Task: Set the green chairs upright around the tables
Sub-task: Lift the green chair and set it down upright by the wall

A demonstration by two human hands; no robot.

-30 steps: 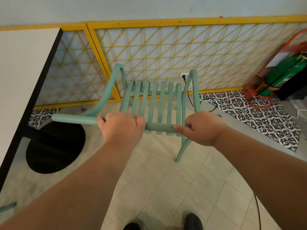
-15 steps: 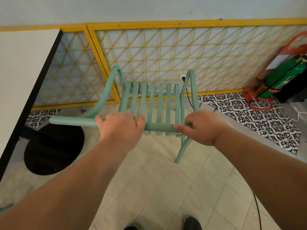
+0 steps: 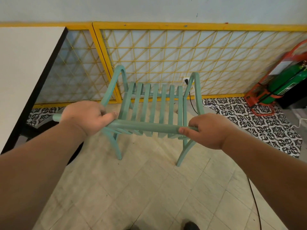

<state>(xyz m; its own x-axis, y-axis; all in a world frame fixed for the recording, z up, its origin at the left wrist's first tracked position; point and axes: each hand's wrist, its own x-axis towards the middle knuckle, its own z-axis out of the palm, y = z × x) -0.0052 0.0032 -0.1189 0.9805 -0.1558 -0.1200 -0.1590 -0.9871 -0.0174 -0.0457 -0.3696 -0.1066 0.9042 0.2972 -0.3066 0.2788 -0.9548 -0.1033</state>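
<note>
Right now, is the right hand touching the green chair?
Touching. The head view shows the right hand with its thumb and fingers curled round the top rail of the green chair.

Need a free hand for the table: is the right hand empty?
No, the right hand grips the top rail of the green chair.
</note>
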